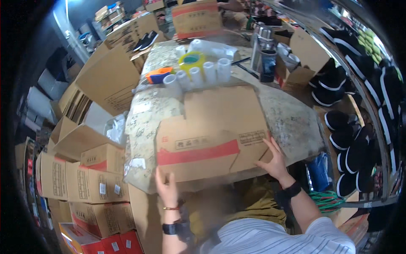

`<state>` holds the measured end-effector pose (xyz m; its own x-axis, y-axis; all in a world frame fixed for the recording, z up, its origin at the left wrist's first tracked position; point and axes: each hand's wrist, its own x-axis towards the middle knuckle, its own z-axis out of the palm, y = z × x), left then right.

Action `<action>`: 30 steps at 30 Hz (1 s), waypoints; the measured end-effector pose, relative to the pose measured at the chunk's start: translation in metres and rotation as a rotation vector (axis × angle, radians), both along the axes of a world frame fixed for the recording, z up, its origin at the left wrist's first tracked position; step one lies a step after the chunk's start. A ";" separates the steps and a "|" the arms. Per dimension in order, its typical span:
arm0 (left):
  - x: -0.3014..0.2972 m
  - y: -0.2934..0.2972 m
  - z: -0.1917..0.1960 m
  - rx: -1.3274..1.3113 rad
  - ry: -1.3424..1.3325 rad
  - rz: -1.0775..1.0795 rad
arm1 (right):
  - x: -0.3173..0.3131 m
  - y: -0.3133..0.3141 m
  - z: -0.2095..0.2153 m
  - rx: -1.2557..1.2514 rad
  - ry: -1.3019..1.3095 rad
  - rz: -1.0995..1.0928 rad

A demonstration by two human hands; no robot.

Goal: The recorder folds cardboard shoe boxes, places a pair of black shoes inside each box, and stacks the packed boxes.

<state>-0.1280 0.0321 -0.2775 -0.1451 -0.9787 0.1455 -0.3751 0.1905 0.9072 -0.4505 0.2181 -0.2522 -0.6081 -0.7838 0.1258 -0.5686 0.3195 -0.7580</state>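
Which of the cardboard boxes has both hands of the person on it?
The flattened cardboard box with the red stripe, lying on the table. The left hand and right hand touch its near edge; the other boxes stand untouched.

Dim, hazy indoor light; strong fisheye bending and black vignette at the rim (soft blur low centre)

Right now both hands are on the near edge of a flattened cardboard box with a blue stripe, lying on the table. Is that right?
Not quite. The stripe on the flattened cardboard box is red, not blue, as the head view shows. The left hand and right hand are on its near edge, and it lies on the table.
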 end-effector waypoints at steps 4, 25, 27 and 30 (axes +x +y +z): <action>0.015 -0.004 0.041 0.094 0.087 -0.063 | -0.025 0.003 0.012 -0.049 -0.095 0.034; -0.078 -0.141 0.120 0.234 0.416 -0.533 | 0.013 -0.088 0.161 -0.477 0.794 0.335; -0.072 -0.155 0.112 0.220 0.317 -0.565 | -0.010 -0.136 0.116 -0.433 0.757 0.332; -0.066 -0.165 0.103 -0.063 0.034 -0.450 | 0.002 -0.168 0.117 -0.064 0.688 0.349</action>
<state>-0.1941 -0.1328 -0.1741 -0.5483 -0.8082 0.2149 -0.2128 0.3833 0.8988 -0.4489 0.0506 -0.1355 -0.0960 -0.8942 0.4373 -0.9781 0.0032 -0.2081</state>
